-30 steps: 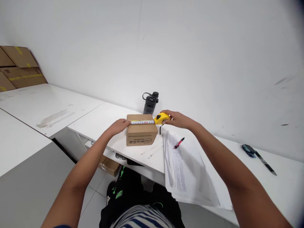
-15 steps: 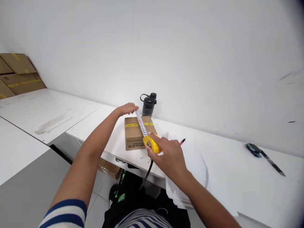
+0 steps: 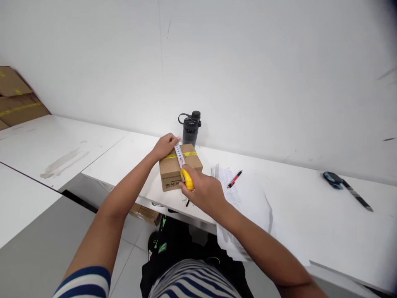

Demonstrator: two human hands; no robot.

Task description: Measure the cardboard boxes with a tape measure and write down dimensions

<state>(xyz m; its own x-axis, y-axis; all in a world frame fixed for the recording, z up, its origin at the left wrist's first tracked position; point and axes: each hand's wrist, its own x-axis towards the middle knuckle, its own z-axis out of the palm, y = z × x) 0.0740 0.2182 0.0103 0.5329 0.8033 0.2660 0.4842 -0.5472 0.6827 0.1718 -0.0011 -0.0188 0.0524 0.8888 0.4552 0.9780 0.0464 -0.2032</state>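
Observation:
A small cardboard box (image 3: 171, 167) with a yellow tape strip sits on the white table (image 3: 310, 215). My left hand (image 3: 166, 145) pinches the end of a measuring tape blade (image 3: 179, 155) at the box's far edge. My right hand (image 3: 203, 190) grips the yellow tape measure case (image 3: 187, 178) at the box's near edge. The blade lies across the box top from back to front.
A dark water bottle (image 3: 190, 128) stands just behind the box by the wall. Printed paper sheets (image 3: 248, 211) and a red pen (image 3: 234, 179) lie to the right. A box cutter (image 3: 345, 189) lies far right. Cardboard boxes (image 3: 17, 97) are stacked far left.
The tape lay left to right across the box a second ago; now it runs back to front. My left hand moved to the far edge, my right hand to the near edge.

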